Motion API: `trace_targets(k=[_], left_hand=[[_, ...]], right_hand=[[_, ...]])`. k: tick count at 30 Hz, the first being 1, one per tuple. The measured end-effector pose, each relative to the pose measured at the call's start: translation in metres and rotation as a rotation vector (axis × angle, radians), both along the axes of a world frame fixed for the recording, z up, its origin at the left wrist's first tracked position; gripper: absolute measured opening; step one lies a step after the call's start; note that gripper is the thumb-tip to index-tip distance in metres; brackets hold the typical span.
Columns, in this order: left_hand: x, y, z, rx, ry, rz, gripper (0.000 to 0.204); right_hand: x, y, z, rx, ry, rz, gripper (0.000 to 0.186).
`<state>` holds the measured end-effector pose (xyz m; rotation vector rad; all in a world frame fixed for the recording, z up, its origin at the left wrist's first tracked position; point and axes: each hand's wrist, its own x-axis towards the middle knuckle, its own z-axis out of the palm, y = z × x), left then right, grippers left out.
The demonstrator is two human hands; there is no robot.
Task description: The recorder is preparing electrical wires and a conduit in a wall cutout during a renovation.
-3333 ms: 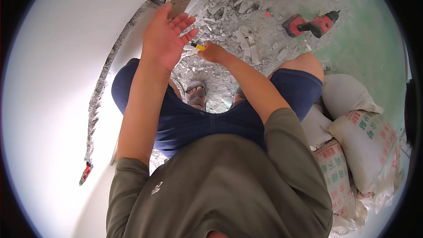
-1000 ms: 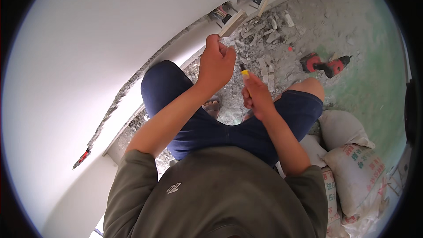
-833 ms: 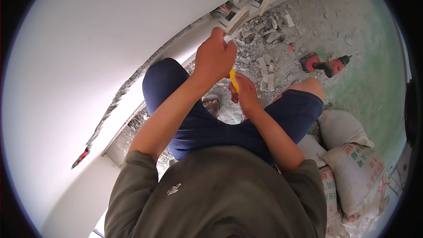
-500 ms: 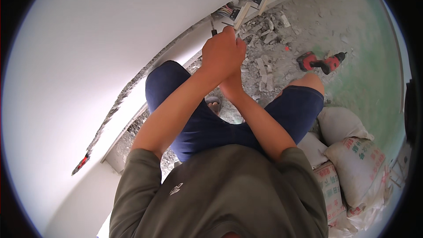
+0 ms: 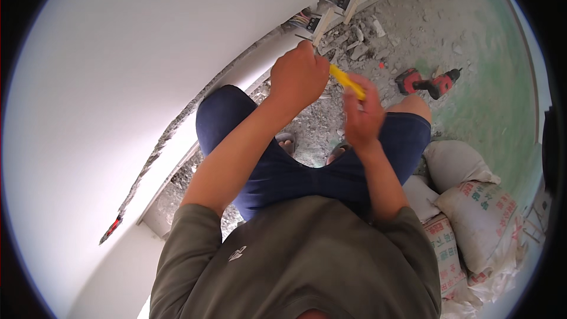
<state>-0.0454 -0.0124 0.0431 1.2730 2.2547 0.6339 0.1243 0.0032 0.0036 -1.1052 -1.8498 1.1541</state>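
Observation:
My left hand (image 5: 299, 74) is closed beside a pale socket plate (image 5: 324, 25) hanging out from the wall near wired dark boxes (image 5: 313, 23); its fingertips are hidden, so what they grip is unclear. Just right of it, my right hand (image 5: 363, 112) grips a slim yellow-handled tool (image 5: 345, 80), whose upper end meets or passes behind my left hand; the hand is slightly blurred. A second pale plate (image 5: 353, 6) hangs beside the further wall opening.
Broken rubble (image 5: 360, 44) covers the floor, with a red and black drill (image 5: 434, 85) lying on it. Filled sacks (image 5: 475, 230) pile at my right. A rough channel (image 5: 162, 142) runs along the white wall (image 5: 106, 82), a small red tool (image 5: 111, 227) at its lower end.
My left hand has turned from open palm-up to closed. In the last half second my right hand has moved rightward from beneath it, showing the yellow tool again.

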Motion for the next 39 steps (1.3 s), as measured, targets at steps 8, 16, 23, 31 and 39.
trace_targets(k=[8,16,23,31,39], left_hand=[[0.011,-0.011,-0.005,-0.085,0.103,-0.053,0.027],[0.017,-0.009,-0.020,-0.167,0.164,-0.168,0.055],[0.021,-0.012,-0.027,-0.048,0.226,-0.135,0.049],[0.026,-0.009,-0.030,-0.148,0.204,-0.207,0.068],[0.029,-0.010,-0.022,-0.147,0.134,-0.114,0.051]], right_hand=[[-0.035,0.060,0.078,0.234,-0.182,0.309,0.023],[-0.092,0.087,0.036,0.573,-0.245,0.406,0.026],[-0.100,0.096,0.035,0.563,-0.396,0.521,0.026],[-0.097,0.089,0.028,0.540,-0.244,0.420,0.025],[-0.085,0.094,0.053,0.374,-0.358,0.448,0.022]])
